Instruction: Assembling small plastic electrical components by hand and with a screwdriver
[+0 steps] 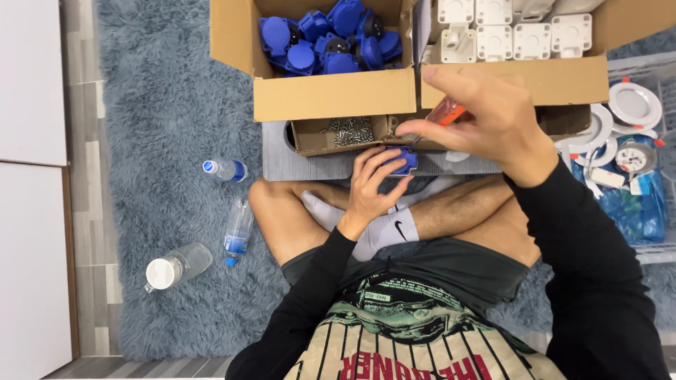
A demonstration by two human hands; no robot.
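Left hand (372, 188): grip closed around a small blue plastic part (404, 161), fingers curled over its near side, holding it face-up just in front of the grey board (310, 165). Likely held low and close to the lap to keep it steady under the tool.

Right hand (486, 116): grip closed on a screwdriver with an orange handle (448, 110); fingers pinch the handle, the thin shaft slants down-left with its tip at the blue part. Hand sits above and right of the part, so the tool comes in at a tilt.

Screw tray (345, 132): shallow cardboard tray of small metal screws, on the grey board just behind the blue part. Judged kept there for short reach.

Big carton (331, 95): behind the screw tray, left compartment heaped with blue plastic parts (331, 39), right compartment with white square parts (503, 32). Kinds kept apart by a divider.

Right of the carton: wire basket (644, 67) with round white discs (635, 104) and blue plastic wrapping (634, 204).

Left of the grey board: three clear plastic bottles lying on the rug, two with blue labels (225, 169), one larger with a white cap (176, 266).

Surface: shaggy grey-blue rug (169, 127); person sits cross-legged on it, white socks, black sleeves.

Room: grey wood-look floor (84, 141) at the rug's left edge, then white panels (28, 77), furniture or wall, cannot tell.
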